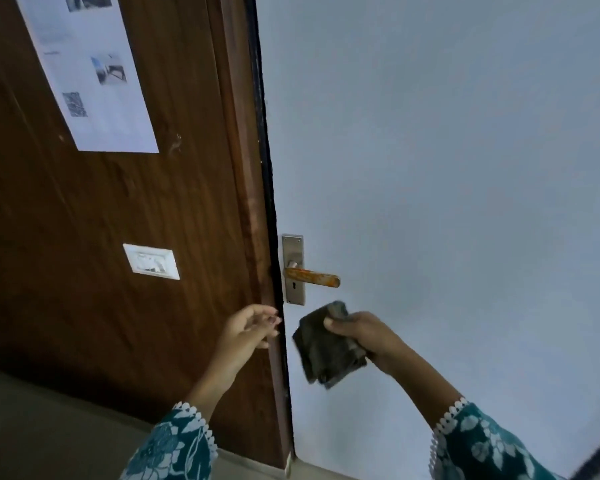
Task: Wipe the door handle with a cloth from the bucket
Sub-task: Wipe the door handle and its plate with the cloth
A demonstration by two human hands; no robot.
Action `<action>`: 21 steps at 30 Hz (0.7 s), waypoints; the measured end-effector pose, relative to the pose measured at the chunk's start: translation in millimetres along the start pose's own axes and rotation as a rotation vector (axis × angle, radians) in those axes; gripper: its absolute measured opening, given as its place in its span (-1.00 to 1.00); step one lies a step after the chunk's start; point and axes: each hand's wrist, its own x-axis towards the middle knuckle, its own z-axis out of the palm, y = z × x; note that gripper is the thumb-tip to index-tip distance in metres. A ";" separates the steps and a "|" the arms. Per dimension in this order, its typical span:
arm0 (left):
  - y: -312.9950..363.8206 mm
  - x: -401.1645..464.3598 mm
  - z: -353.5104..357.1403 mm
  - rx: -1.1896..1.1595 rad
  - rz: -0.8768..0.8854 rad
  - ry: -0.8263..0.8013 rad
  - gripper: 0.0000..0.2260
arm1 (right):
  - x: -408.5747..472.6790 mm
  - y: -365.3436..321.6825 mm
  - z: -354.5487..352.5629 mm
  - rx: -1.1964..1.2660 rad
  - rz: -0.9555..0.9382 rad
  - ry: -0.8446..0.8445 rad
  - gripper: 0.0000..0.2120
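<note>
- A dark grey cloth point(328, 348) is seen crumpled and folded, with soft creases and a limp corner hanging down at 6 o'clock from the fist
- The cloth is gripped in the right hand point(357, 334), whose fingers are curled tight around the upper edge of the fabric; the knuckles face the door
- The cloth is held just below the door handle point(312, 276), at about 5 o'clock from it, apart from the metal and not touching it
- The door handle is shown as a straight lever, lying level and pointing towards 3 o'clock; its surface is rough, orange-brown and patchy like rust
- The lever is mounted on a tall, narrow backplate point(293, 268) of dull brushed metal, with small screws at the top and a keyhole below the lever
- The door point(447, 168) is painted a flat pale blue-grey, smooth and matt
- The left hand point(248, 327) is held empty and loosely open, fingers spread slightly, at 9 o'clock from the cloth, in front of the dark wooden frame point(253, 216)
- A brown wood-grain panel point(84, 220) is seen at 9 o'clock of the frame, carrying a white rectangular switch plate point(151, 261) and a printed paper sheet point(87, 71) at 11 o'clock
- Both sleeves are teal with a pale floral print and white scalloped lace cuffs
</note>
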 end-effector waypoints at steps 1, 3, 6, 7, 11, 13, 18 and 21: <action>-2.1 5.0 -9.1 -0.008 0.000 0.027 -0.88 | 7.5 -6.8 0.5 -0.040 -0.060 0.120 -0.67; -5.8 16.1 -24.9 -0.030 -0.003 0.064 -0.88 | 25.5 -23.3 2.4 -0.173 -0.227 0.363 -0.76; -11.1 37.5 -39.3 -0.061 -0.008 0.114 -0.89 | 62.8 -46.2 9.0 -0.592 -0.563 0.692 -0.73; -13.0 45.8 -42.3 -0.070 0.000 0.131 -0.88 | 77.6 -49.5 16.5 -0.691 -0.646 0.718 -0.66; -20.8 82.3 -49.4 -0.081 0.086 0.150 -0.86 | 129.7 -38.6 46.9 -0.981 -0.676 0.564 -0.73; -22.5 100.8 -56.2 -0.063 0.128 0.135 -0.85 | 146.3 -23.9 61.8 -1.246 -0.618 0.493 -0.63; -15.0 144.9 -83.4 0.002 0.302 0.139 -0.80 | 164.8 -13.0 82.8 -1.416 -0.489 0.603 -0.45; -10.1 164.6 -86.0 0.050 0.423 0.203 -0.85 | 173.7 -16.3 89.4 -1.463 -0.413 0.639 -0.23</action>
